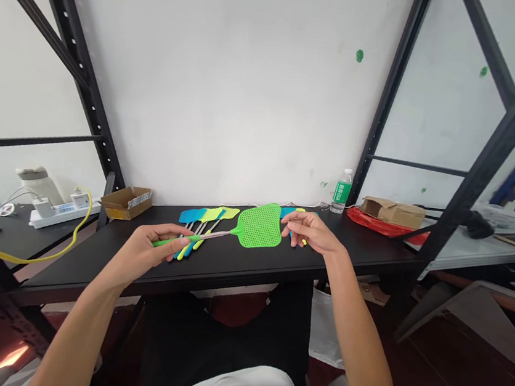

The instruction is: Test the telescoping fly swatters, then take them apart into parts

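A green fly swatter [260, 225] is held over the black table, its handle in the closed fingers of my left hand [156, 246]. Its perforated head points right, towards my right hand [311, 231]. That hand's fingers are loosely bent and apart, close to the head's right edge; whether a fingertip touches it I cannot tell. Behind the held swatter, several blue and yellow-green fly swatters [193, 215] lie side by side, their handles partly covered by my left hand. More blue and yellow pieces [287, 211] show behind my right hand, mostly hidden.
The black table [137, 266] runs along a white wall between dark metal posts. An open cardboard box [126, 203] sits at left, near a power strip [64, 211] and yellow cable [77, 231]. At right are a water bottle [342, 191], red bags [375, 224] and a carton [392, 213].
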A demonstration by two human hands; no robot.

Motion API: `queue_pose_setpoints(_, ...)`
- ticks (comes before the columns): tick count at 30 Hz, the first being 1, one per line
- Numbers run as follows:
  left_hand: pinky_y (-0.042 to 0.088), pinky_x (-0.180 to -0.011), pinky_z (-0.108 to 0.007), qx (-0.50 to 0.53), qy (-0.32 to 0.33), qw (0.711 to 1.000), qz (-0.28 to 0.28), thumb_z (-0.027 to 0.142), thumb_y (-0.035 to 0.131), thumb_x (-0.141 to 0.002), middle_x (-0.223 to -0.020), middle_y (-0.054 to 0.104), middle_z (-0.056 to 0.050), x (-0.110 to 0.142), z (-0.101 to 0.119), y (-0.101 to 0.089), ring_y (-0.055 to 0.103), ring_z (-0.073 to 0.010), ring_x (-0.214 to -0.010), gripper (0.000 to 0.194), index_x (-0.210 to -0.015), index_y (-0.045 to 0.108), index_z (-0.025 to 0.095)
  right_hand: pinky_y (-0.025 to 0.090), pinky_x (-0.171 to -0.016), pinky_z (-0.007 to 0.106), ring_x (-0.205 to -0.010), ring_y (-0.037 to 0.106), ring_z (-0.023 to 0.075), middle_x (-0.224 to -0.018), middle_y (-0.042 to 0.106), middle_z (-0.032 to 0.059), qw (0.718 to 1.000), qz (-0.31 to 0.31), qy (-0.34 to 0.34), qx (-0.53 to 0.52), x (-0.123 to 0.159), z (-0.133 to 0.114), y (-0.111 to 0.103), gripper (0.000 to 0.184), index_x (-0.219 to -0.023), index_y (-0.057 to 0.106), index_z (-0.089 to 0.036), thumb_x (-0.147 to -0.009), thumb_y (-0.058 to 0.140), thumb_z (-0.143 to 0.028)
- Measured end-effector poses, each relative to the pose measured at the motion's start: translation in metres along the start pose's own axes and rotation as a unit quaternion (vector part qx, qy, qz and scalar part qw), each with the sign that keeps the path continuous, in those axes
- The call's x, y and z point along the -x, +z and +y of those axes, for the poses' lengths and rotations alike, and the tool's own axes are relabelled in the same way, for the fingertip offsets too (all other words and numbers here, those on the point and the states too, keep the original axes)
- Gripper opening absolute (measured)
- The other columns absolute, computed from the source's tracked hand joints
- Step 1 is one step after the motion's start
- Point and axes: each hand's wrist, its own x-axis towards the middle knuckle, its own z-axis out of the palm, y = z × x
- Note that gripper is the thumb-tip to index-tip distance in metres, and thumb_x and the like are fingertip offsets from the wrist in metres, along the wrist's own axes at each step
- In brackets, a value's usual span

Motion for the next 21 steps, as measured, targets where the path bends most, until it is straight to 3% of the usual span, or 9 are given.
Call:
queue_pose_setpoints(4,0.028,-0.045,-0.021,0.016,0.007,1.000,-0.001,0.053,0.067,-0.085,-0.060,0.050,0.001,-0.001,0.002,0.005,0.037,-0.0093,-0.053,0.048,-0.114,0.071,0.015,0.051,-0.048,0.020,-0.065,0.071,0.0157,-0.097,0.076,0.0127,0.994,-0.093,0.036,0.048,0.002,-0.005,0.008,0.044,-0.117,0.065,-0.014,-0.089,0.068,-0.047)
queue_pose_setpoints(10,0.028,-0.046,-0.022,0.017,0.014,1.000,-0.012,0.053,0.064,-0.087,-0.060,0.052,0.001,-0.001,0.006,0.010,0.036,-0.0084,-0.051,0.046,-0.113,0.071,0.015,0.053,-0.055,0.022,-0.073,0.071,0.0172,-0.104,0.075,0.0148,0.984,-0.143,0.054,0.092,-0.006,-0.004,0.022,0.048,-0.121,0.063,-0.014,-0.090,0.066,-0.051)
queue_pose_setpoints(12,0.027,-0.046,-0.021,0.025,0.014,1.000,-0.005,0.052,0.064,-0.088,-0.060,0.051,0.002,-0.001,0.005,0.009,0.035,-0.0086,-0.051,0.046,-0.114,0.071,0.015,0.053,-0.056,0.023,-0.075,0.071,0.0174,-0.105,0.074,0.0143,0.987,-0.122,0.048,0.095,-0.006,-0.003,0.021,0.047,-0.121,0.061,-0.015,-0.090,0.065,-0.050)
queue_pose_setpoints(17,0.028,-0.046,-0.021,0.039,0.010,0.999,0.012,0.053,0.065,-0.086,-0.059,0.047,0.002,-0.002,0.001,0.006,0.037,-0.0098,-0.054,0.048,-0.113,0.071,0.015,0.050,-0.052,0.021,-0.070,0.070,0.0161,-0.095,0.075,0.0102,0.996,0.004,0.049,0.068,-0.005,0.000,0.013,0.048,-0.123,0.052,-0.019,-0.088,0.069,-0.047)
queue_pose_setpoints(21,0.029,-0.045,-0.022,0.030,0.012,0.999,0.006,0.054,0.065,-0.085,-0.059,0.048,0.001,-0.003,0.002,0.011,0.037,-0.0102,-0.052,0.048,-0.110,0.072,0.015,0.048,-0.050,0.021,-0.063,0.068,0.0154,-0.080,0.075,0.0088,0.994,0.004,0.073,0.086,-0.009,0.006,0.014,0.046,-0.112,0.058,-0.015,-0.086,0.071,-0.050)
